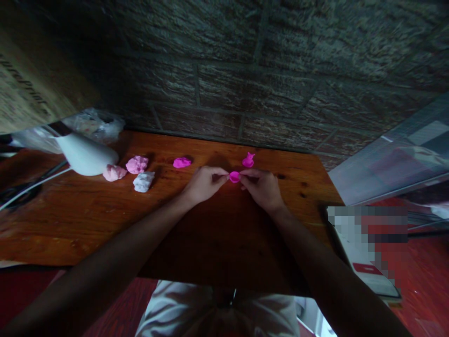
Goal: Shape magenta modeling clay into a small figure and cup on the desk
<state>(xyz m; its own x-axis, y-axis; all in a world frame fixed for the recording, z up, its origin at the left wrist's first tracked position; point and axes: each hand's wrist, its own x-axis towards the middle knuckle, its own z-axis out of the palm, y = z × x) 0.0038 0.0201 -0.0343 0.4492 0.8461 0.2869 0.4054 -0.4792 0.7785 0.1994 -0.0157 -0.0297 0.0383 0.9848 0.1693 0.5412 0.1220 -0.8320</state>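
Note:
Between my two hands is a small flattened piece of bright pink modelling clay (235, 177). My left hand (206, 183) pinches its left edge between thumb and fingertips. On the opposite edge, my right hand (262, 187) holds it in the same sort of pinch. Just beyond my right fingers stands a small bright pink clay figure (248, 160) with pointed bits on top. A bright pink clay lump (182, 162) lies past my left hand. Farther left sit a pink lump (137, 164), a paler pink lump (114, 172) and a white lump (143, 181).
A white rounded device (87, 152) with a cable rests on the wooden table (87, 220) at left, near a plastic bag (94, 124) and a cardboard box (31, 79). A brick-patterned wall (217, 93) runs behind. A flat, partly blurred object (365, 262) is at the right edge.

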